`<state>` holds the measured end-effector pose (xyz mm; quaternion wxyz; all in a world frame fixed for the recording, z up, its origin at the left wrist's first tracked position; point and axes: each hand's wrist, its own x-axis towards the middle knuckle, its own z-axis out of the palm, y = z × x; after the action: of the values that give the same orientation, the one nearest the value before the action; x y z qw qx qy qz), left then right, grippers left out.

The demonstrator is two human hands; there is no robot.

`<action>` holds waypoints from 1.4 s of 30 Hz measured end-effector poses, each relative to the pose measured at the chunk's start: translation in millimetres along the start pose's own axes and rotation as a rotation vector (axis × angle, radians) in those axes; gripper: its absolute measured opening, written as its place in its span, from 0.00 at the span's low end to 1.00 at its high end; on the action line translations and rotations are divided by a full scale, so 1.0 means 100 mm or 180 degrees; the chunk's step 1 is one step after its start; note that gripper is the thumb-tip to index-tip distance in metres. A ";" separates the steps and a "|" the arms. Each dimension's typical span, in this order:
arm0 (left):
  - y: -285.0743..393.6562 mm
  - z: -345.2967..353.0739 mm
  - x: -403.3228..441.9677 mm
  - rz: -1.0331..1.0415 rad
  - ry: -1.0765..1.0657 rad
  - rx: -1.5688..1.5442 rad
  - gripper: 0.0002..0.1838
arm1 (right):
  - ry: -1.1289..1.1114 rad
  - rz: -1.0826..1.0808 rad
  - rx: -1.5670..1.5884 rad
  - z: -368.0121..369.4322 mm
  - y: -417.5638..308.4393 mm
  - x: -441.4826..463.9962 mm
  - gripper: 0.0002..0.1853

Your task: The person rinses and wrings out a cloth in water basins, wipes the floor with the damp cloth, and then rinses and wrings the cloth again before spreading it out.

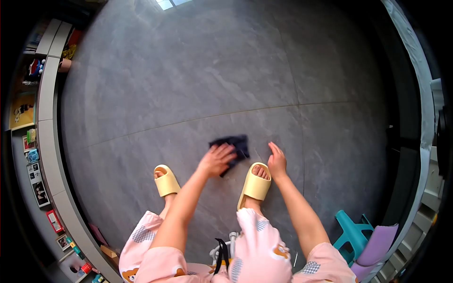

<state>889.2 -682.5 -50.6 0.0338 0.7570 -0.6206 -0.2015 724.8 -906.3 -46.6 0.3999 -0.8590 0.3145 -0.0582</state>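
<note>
Below me on the grey tiled floor (188, 70) lies a crumpled dark navy cloth (239, 145), slightly blurred. My left hand (217, 159) rests on its left part, palm down, with the fingers stretched out and spread over the fabric. Part of the cloth is hidden under that hand. To the right, my right hand (277, 161) is held just beside the toe of the right yellow slipper (257, 188), fingers extended and nothing in them. The left yellow slipper (167, 183) is on my other foot, left of the cloth.
A long low shelf unit (46, 94) with photo frames and small items runs along the left. At lower right stand a teal stool (351, 234) and a purple object (377, 245). A white-and-black frame part (231, 245) shows between my legs.
</note>
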 end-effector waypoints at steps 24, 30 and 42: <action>0.60 -0.10 1.41 0.1889 -0.0489 -0.1709 0.33 | 0.2270 0.1729 0.0333 0.12 0.25 -0.63 0.17; 1.59 0.18 2.23 0.2015 0.0149 -0.1024 0.31 | 0.2583 0.1775 0.0009 -0.10 0.33 -0.58 0.18; -0.86 -0.29 1.20 -0.1088 0.1165 -0.0506 0.41 | 0.0227 -0.0010 -0.1067 0.38 -0.35 0.52 0.26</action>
<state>996.5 -782.7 -81.7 0.1704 0.8697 -0.4495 -0.1121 796.4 -894.9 -55.1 0.2395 -0.9115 0.3324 -0.0360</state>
